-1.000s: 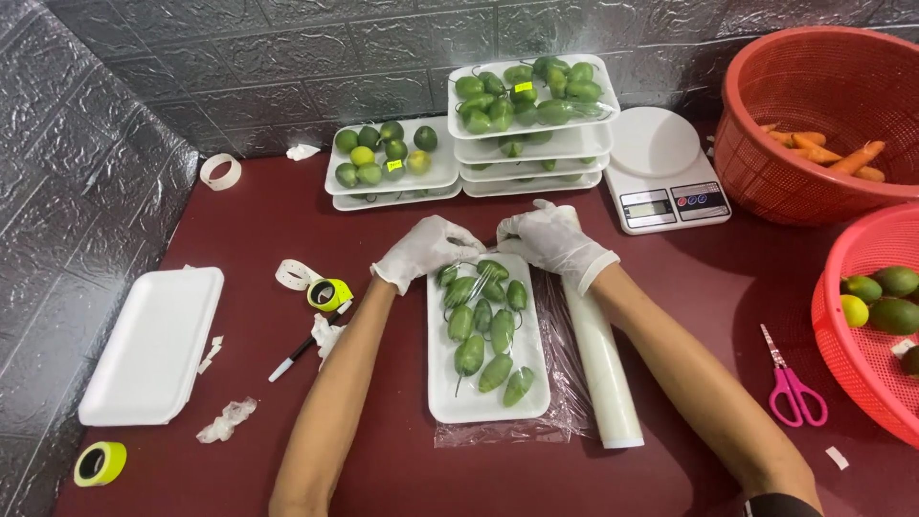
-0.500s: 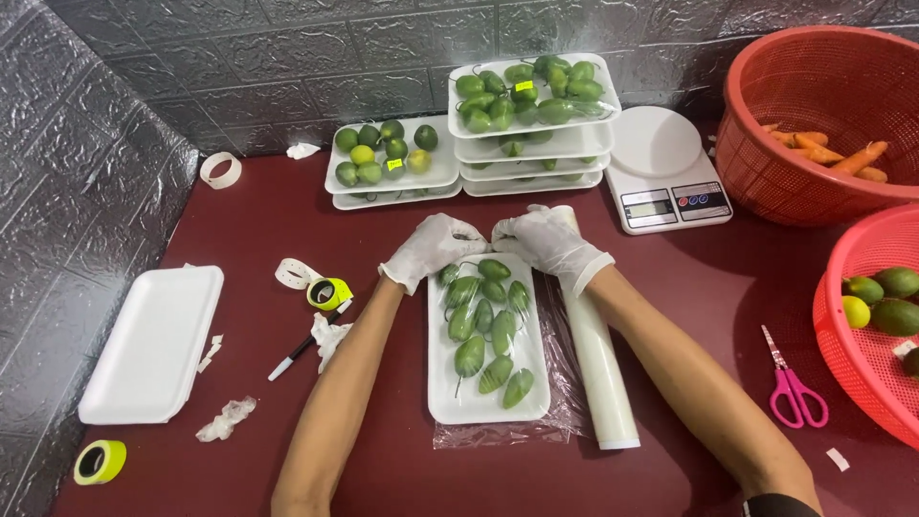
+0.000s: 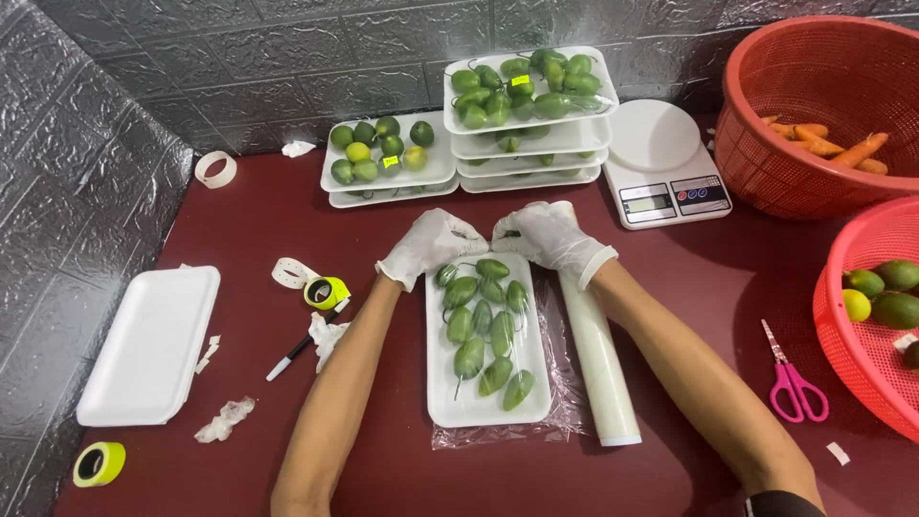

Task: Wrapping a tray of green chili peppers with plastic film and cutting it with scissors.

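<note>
White foam tray (image 3: 450, 407) of small green fruits (image 3: 481, 330) lies near the middle of the dark red tabletop (image 3: 699, 287), long side running toward the front edge. It sits on a sheet of clear film (image 3: 565, 402) that shows past its front and right sides. Roll of film (image 3: 598, 359) lies just beside the tray on the right, parallel to it.

Left hand (image 3: 431, 246), white glove, fingers curled down over the far left corner of the tray, touching its rim. Right hand (image 3: 548, 235), white glove, fingers bent at the far right corner; whether they pinch film or rim cannot be told. The two hands nearly meet.

Toward the back edge: stacked trays of green fruit (image 3: 526, 91), a second stack with round limes (image 3: 383, 153), white kitchen scale (image 3: 661, 163). Right edge: two red baskets, one with carrots (image 3: 823, 144), one with green fruit (image 3: 885, 292); pink scissors (image 3: 790, 388) near them. Left side: empty foam tray (image 3: 148, 345), black marker (image 3: 297, 349), yellow tape roll (image 3: 99, 463).
</note>
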